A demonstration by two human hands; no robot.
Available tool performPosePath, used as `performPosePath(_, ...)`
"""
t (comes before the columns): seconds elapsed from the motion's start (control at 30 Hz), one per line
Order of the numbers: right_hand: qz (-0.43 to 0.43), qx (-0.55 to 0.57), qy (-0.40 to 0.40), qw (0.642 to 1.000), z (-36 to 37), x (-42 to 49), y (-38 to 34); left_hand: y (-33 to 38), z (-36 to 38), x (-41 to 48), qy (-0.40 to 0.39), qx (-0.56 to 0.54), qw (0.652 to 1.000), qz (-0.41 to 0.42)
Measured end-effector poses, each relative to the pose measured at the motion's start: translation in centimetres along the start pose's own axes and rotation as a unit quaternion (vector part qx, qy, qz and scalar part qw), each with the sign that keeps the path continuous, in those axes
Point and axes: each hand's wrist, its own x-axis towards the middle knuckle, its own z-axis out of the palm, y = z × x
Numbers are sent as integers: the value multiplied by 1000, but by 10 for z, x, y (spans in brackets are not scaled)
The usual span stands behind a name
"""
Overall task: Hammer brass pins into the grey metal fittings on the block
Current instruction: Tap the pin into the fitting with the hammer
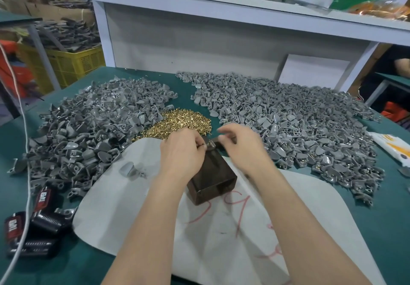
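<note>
A dark brown block (213, 178) stands on a white sheet (221, 229) in the middle of the table. My left hand (182, 151) pinches a small grey fitting (209, 146) at the block's far end. My right hand (241, 145) is beside it, fingers curled round a dark object (221, 141) that touches the fitting; whether it is a hammer is unclear. A heap of brass pins (179, 121) lies just beyond the hands. Big piles of grey fittings lie to the left (93, 134) and to the right (299, 125).
A lone grey fitting (129, 169) lies on the sheet's left part. Black and red packs (33, 225) and a white cord (24, 151) are at the near left. A white packet (392, 149) lies at the right edge. A white shelf (221, 7) rises behind the table.
</note>
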Motion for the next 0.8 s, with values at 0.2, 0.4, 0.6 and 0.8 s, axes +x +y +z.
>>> performPosePath(0.2,121,-278,-175,937,-15,-14,25,0,1,0,-1,-1,1000,-3)
performPosePath(0.4,139,-149,-174,963,-23,-4,28,0,-1,0,-5,-7,1000,-18)
performPosePath(0.6,126,100,-54,985,-30,-2,28,-2,-2,0,5,-5,1000,-28)
performPosePath(0.8,-92,-63,-17,994,-32,-15,18,-1,-2,-1,16,4,999,-34)
